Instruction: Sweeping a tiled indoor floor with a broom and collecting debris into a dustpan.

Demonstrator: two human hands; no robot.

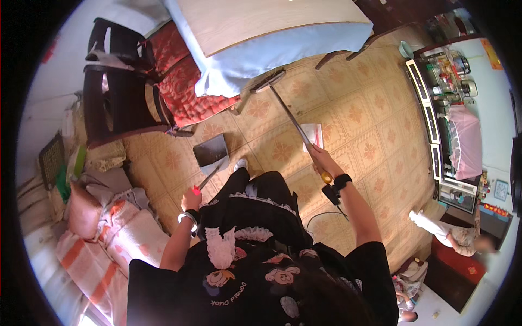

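Note:
My right hand (324,160) is closed around the yellow-ended handle of a long broom (287,109). The broom's wide bristle head (268,82) rests on the patterned tile floor, close to the hanging edge of a light blue tablecloth (285,51). My left hand (190,199) grips a long-handled dustpan by its upper end, near a pink-red part. Its dark pan (211,151) sits on the floor ahead of my foot and left of the broom. A flat white packet with a red edge (316,132) lies beside the broom handle. Small dark bits speckle the floor near the handle.
Dark wooden chairs (126,98) with red cushions (191,93) stand at the table's left side. Bedding (134,232) is piled at lower left. A long cabinet (428,118) bearing kitchenware lines the right wall. One person (461,238) is at right, another (403,303) at lower right.

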